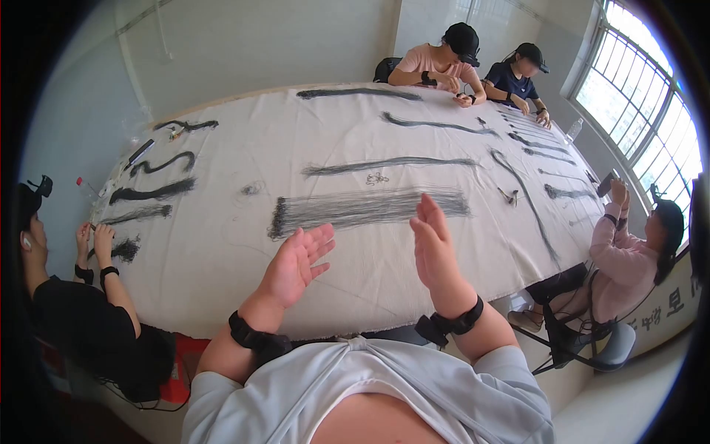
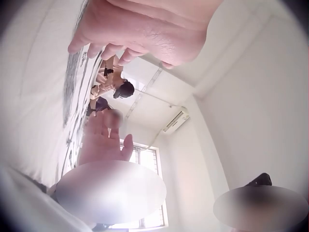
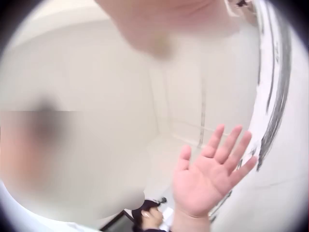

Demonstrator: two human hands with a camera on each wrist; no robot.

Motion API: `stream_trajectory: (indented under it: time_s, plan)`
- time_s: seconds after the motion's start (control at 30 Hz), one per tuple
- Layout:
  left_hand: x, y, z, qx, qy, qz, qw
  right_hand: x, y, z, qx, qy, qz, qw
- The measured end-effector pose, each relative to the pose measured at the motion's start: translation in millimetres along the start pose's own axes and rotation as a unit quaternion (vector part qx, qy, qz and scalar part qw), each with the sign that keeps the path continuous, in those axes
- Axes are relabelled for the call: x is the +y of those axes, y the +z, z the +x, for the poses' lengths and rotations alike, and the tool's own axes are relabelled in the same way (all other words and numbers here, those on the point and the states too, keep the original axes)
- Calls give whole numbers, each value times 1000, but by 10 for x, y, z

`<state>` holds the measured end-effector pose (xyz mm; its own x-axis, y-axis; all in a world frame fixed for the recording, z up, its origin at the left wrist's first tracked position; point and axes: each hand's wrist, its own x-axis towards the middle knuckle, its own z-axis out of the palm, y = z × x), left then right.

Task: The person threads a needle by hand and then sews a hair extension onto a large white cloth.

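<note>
My left hand (image 1: 297,260) and right hand (image 1: 436,244) are raised at the near side of the table, palms turned toward each other with a wide gap between them. Both have extended fingers and hold nothing. In the right wrist view, the left hand (image 3: 205,181) shows its palm with fingers spread. The right hand (image 2: 104,140) appears in the left wrist view, fingers also extended. Just past my fingertips, a wide spread of thin black hair-like strands (image 1: 362,209) lies on the white cloth (image 1: 355,296). Its left end is a denser, dark, frizzy edge.
Behind the spread lies a long black strand bundle (image 1: 392,164), with a small tangle (image 1: 377,178) between them. More bundles (image 1: 151,191) lie left and right. A person in black (image 1: 81,325) sits left, another in pink (image 1: 632,244) right, and two people sit at the far side.
</note>
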<state>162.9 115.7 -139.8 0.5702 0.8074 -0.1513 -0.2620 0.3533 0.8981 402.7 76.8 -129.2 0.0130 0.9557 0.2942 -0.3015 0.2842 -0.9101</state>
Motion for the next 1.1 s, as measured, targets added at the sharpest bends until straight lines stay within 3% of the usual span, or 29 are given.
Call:
stream_trajectory:
  time_s: [0.07,0.1,0.13,0.17,0.23,0.37,0.43,0.5,0.53,0.57,0.63,0.67,0.7,0.87,0.9,0.97,1.1]
  plan:
    - [-50,-29,49,-20,-8,-15,1000,-63,178,-232,-114,47,16,992]
    - [-82,-40,38,-29,-17,-23,999,-205,219,-281,-256,57,-49,964]
    - [-73,-30,15,-28,-16,-18,999,-268,217,-265,-311,40,-105,944]
    - [-54,-2,6,-30,-16,-14,999,-257,184,-216,-292,17,-134,947]
    - [-57,25,-33,-31,-21,-11,999,-18,-23,-7,-50,-26,-63,996]
    - [-91,10,-1,-33,-25,-23,999,-63,160,-273,-124,64,-11,990]
    - [-96,-18,-21,-39,-22,-20,999,-209,169,-300,-314,16,-162,935]
    - [-85,-19,-30,-56,-7,-12,998,-336,112,-357,-467,-28,-313,827]
    - [-84,-13,-38,-52,-11,-8,999,-283,96,-357,-290,-49,-331,897]
    - [-83,-8,-52,-49,-15,-7,999,-92,27,-302,-127,-46,-268,954]
    - [-95,26,-44,-48,-24,-10,999,48,-88,-236,85,19,-57,995]
    - [-104,38,-45,-49,-31,-13,998,-50,-9,-325,-5,53,-61,997]
    - [-117,42,-40,-49,-37,-14,998,-173,46,-385,-160,131,-9,978]
    - [-95,72,-43,-47,-25,6,999,38,-186,-269,-105,73,-138,982]
    - [-98,76,-41,-43,-24,5,999,137,-211,-137,113,14,-176,978]
    - [-112,76,-28,-37,-25,1,999,90,-90,-239,125,55,-95,986]
    - [-136,71,-21,-37,-31,-2,999,-35,-86,-247,-63,57,-97,992]
